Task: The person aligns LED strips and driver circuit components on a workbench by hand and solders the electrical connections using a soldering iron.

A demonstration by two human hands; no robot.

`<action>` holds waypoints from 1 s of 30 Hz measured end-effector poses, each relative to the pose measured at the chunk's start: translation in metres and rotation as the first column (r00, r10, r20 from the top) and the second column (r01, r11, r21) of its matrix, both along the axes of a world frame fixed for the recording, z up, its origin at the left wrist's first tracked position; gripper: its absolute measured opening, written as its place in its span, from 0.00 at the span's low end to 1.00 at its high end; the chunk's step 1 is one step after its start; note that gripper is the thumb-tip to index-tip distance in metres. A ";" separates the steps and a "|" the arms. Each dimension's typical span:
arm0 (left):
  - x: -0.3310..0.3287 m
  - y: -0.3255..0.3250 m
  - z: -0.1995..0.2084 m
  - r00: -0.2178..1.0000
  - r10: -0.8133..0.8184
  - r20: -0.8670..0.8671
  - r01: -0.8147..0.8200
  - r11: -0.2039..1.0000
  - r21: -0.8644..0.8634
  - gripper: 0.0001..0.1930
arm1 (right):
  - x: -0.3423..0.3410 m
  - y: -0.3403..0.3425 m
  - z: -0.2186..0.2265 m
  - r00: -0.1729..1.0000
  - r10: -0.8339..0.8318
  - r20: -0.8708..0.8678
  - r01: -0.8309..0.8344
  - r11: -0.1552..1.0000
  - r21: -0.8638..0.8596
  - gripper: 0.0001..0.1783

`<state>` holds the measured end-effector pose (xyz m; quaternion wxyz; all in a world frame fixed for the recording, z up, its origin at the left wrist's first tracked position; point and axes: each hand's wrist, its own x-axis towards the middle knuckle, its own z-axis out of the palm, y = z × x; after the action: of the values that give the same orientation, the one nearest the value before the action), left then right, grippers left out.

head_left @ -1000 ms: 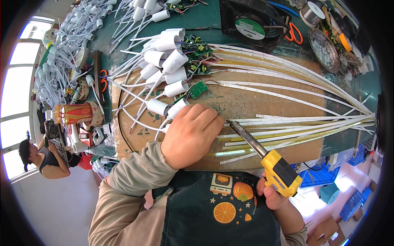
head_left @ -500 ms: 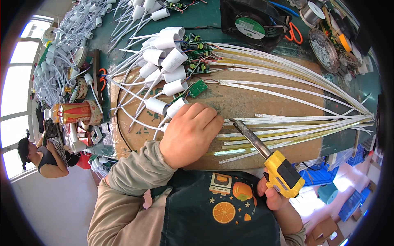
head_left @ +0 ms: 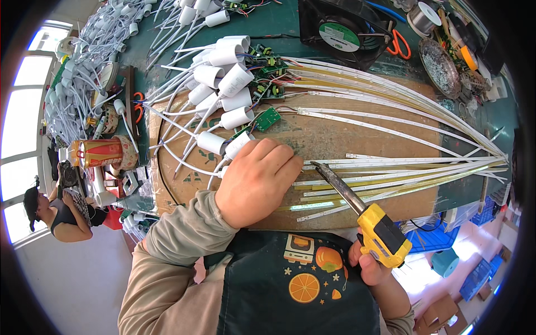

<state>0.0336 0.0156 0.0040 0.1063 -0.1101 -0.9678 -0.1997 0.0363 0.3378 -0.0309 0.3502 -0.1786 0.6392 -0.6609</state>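
Just off the left hand's point(head_left: 259, 181) knuckles, at three o'clock, sits the dark tip of a soldering iron point(head_left: 384, 234); from where I stand I can't tell whether it meets anything. The iron's long axis runs from that tip, aimed at half past ten, down to the handle at half past four, where the right hand point(head_left: 373, 269) has its fingers wrapped around it. The left hand is the nearer one to the loose ends of the white strips point(head_left: 402, 163), which lie roughly nine to three o'clock on the brown board point(head_left: 363, 137) and bunch together at three. Its fingers are curled close over the work, but what they pinch, if anything, is hidden from me. A white cap point(head_left: 239, 146) pokes out at the hand's eleven o'clock, partly covered by it.

As for looks, the iron has a chunky yellow handle with black panels and a long metal barrel, darkened toward the tip. The strips are thin, flat and narrow, some yellowish among the white; the cap is smooth and round.
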 end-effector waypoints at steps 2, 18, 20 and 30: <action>0.000 0.000 0.000 1.000 0.001 0.003 -0.001 1.000 0.001 0.15 | 0.001 -0.003 0.002 0.998 -0.036 0.043 0.038 0.998 -0.042 0.33; -0.002 0.002 0.001 0.999 0.011 0.041 -0.009 0.999 -0.038 0.14 | 0.000 0.003 -0.002 0.999 0.021 -0.029 -0.020 0.999 0.030 0.32; -0.002 0.001 0.001 0.999 0.006 0.041 -0.005 0.999 -0.031 0.14 | 0.001 0.002 -0.001 1.000 0.003 -0.022 -0.002 0.999 0.051 0.32; -0.003 -0.001 0.002 0.999 -0.025 0.041 0.027 0.999 -0.039 0.13 | 0.003 0.005 -0.007 0.999 0.025 -0.049 -0.023 0.999 0.039 0.33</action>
<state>0.0310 0.0148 0.0063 0.0816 -0.1208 -0.9721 -0.1840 0.0398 0.3430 -0.0375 0.3456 -0.1957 0.6581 -0.6397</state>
